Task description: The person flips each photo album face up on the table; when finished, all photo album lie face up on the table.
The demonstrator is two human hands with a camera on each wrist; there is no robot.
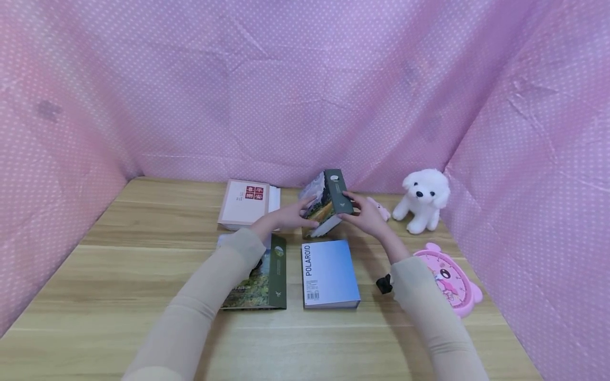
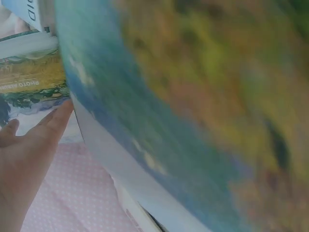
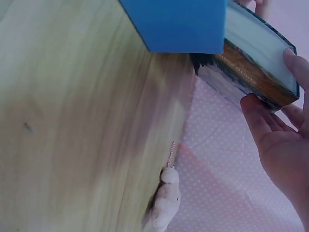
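Observation:
Both hands hold a thick photo album [image 1: 339, 193] with a dark green spine and a painted landscape cover, tilted at the back of the table. My left hand [image 1: 289, 216] grips its left side, fingers and thumb spread over the cover. At the spine side, my right hand [image 1: 366, 216] pinches the album between thumb and fingers; the right wrist view shows the fingertips [image 3: 251, 102] at its corner. Just in front lies a blue-and-white POLAROID album [image 1: 333, 275]. A second green-spined photo album [image 1: 278, 280] lies partly hidden under the left forearm.
At the back left lies a white album with red characters [image 1: 238, 206]. Toward the right stand a white plush dog [image 1: 419, 198], a small pink plush toy [image 1: 381, 210] and a pink bear-shaped clock [image 1: 448, 283]. Pink dotted cloth [image 1: 286, 106] hangs behind and beside the wooden table [image 1: 128, 264].

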